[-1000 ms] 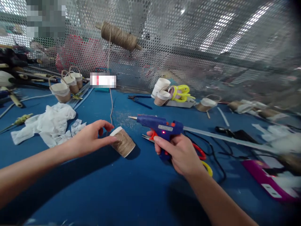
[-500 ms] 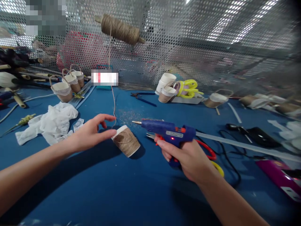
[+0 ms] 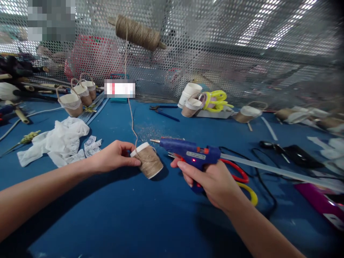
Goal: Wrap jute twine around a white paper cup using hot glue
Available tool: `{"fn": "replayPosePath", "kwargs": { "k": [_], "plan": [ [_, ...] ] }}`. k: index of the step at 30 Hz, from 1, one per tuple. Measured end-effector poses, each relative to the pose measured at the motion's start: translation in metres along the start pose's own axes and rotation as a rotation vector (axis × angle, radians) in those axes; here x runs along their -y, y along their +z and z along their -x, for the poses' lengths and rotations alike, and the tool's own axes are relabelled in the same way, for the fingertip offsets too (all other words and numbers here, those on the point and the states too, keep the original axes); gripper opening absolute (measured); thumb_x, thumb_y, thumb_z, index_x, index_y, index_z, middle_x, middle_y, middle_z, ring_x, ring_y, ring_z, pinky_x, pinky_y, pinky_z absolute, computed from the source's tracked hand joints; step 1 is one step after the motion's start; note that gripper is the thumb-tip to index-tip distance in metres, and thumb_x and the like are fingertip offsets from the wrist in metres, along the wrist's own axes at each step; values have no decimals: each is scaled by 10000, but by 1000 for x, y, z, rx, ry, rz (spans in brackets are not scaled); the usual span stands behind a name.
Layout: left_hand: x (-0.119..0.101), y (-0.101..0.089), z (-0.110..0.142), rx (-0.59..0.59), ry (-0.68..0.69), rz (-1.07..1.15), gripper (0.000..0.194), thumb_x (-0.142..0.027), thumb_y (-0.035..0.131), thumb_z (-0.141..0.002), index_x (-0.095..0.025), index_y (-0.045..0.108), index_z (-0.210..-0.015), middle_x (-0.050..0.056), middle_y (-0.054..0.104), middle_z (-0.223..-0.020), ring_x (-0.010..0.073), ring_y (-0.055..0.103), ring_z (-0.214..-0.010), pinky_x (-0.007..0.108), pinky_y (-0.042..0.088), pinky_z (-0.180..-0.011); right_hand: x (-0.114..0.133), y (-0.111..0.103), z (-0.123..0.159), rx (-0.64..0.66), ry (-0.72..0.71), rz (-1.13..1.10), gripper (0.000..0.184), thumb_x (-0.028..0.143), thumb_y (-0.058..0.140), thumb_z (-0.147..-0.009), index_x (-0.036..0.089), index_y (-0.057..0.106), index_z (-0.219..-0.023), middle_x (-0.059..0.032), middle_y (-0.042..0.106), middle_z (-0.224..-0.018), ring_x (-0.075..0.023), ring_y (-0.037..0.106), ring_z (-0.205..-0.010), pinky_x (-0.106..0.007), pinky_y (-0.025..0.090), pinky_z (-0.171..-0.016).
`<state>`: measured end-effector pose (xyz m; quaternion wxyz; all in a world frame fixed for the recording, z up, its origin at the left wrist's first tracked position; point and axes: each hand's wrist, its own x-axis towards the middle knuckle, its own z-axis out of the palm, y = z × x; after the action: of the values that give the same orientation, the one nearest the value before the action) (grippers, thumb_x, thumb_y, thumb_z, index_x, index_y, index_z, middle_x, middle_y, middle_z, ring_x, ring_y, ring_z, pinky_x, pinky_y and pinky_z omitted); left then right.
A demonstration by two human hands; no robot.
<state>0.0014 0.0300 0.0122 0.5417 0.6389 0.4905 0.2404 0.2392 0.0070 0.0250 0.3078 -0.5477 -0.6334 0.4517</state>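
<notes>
A small cup wrapped in jute twine (image 3: 147, 160) lies tilted on the blue table (image 3: 139, 222), white rim toward my left hand. My left hand (image 3: 114, 156) pinches that rim, fingers closed on it. A strand of twine (image 3: 128, 96) runs up from the cup to a twine spool (image 3: 137, 33) hung on the mesh screen. My right hand (image 3: 212, 181) grips a blue hot glue gun (image 3: 189, 152), its red light on and its metal nozzle pointing left, close to the cup's top.
Red and yellow scissors (image 3: 242, 181) and a black cord lie under the glue gun. A crumpled white plastic bag (image 3: 57, 141) sits at left. Twine-wrapped cups with handles (image 3: 72, 104) stand at back left, more cups (image 3: 190, 100) and yellow loops at back centre. A perforated mesh screen (image 3: 242, 53) closes the back.
My left hand went from open and reaching to closed on the cup's rim. The cup shifted slightly right, and the glue gun nozzle now sits near it.
</notes>
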Motion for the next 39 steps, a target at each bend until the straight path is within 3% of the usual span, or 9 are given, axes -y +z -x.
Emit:
{"fn": "replayPosePath", "kwargs": {
  "k": [2,4,7,10,14,20,28,35,39],
  "plan": [
    [-2,3,1,53,26,109,74,-227,602,-715,-158,596,-689,-19,596,-658,120,531,-622,227,409,-624,2,0,1,-16,3,27,254,411,573,-746,169,652,-752,35,461,-435,-99,425,-412,-232,363,-401],
    [-3,5,5,23,75,96,91,-225,585,-741,-163,578,-675,-20,584,-658,118,522,-629,227,401,-631,3,-1,2,-57,8,69,251,414,575,-736,177,653,-722,31,467,-430,-103,440,-406,-235,379,-396],
    [0,4,11,-46,196,-99,100,-258,574,-776,-171,599,-734,3,600,-727,138,518,-679,243,402,-652,1,-5,6,-125,-54,177,232,409,583,-726,194,664,-694,29,478,-415,-112,461,-391,-244,396,-388],
    [7,0,11,-112,333,-359,102,-253,564,-793,-172,622,-773,29,612,-765,169,510,-759,283,400,-722,-3,-8,10,-127,-252,305,169,357,587,-720,226,684,-675,25,528,-423,-124,500,-393,-260,424,-416],
    [14,-3,7,-101,383,-522,134,-291,549,-812,-186,633,-814,40,659,-829,199,493,-848,350,376,-804,-3,-5,13,-108,-338,383,167,339,555,-746,241,679,-694,19,588,-466,-133,527,-396,-268,446,-422],
    [14,2,8,-125,433,-462,127,-256,537,-823,-174,630,-796,58,650,-884,213,486,-942,376,357,-881,-4,3,15,-152,-399,471,160,384,567,-748,243,642,-756,-52,693,-758,-222,651,-709,-339,523,-639],
    [29,6,3,-204,465,-248,95,-229,570,-801,-165,618,-852,76,633,-869,208,563,-828,347,441,-779,-10,-2,16,-181,-386,662,234,396,511,-780,220,664,-754,-25,674,-606,-203,626,-535,-320,511,-500],
    [31,8,3,-228,469,-228,59,-202,593,-786,-158,615,-817,65,619,-855,192,564,-823,351,446,-778,3,7,14,-156,-488,562,126,315,496,-798,236,588,-762,-21,681,-723,-193,649,-665,-313,527,-636],
    [32,9,3,-237,469,-228,69,-200,597,-784,-152,619,-829,66,613,-856,181,565,-813,341,455,-769,1,8,15,-135,-508,544,48,267,530,-784,230,558,-769,-16,661,-739,-179,638,-676,-280,513,-595]
  ]
}}
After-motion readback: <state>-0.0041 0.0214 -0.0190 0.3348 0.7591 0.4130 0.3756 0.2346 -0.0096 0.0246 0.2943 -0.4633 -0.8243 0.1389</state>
